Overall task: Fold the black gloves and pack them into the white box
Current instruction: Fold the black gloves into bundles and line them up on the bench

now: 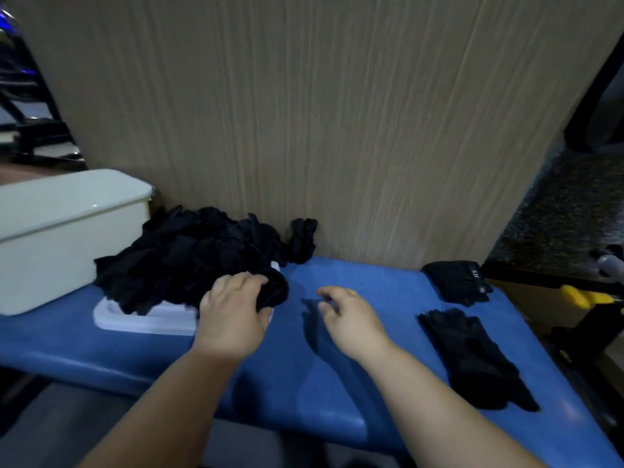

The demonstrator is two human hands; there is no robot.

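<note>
A heap of black gloves lies on a white lid against the wooden panel. My left hand grips a bunched black glove at the heap's right edge. My right hand hovers over the blue surface just right of it, fingers curled and apart, holding nothing. The white box stands at the far left with its top closed off. One flat glove lies at the right, and a folded glove sits behind it.
The blue padded table ends close to me and at the right. A tall wooden panel walls off the back. A yellow-handled tool and dark equipment stand off the right edge.
</note>
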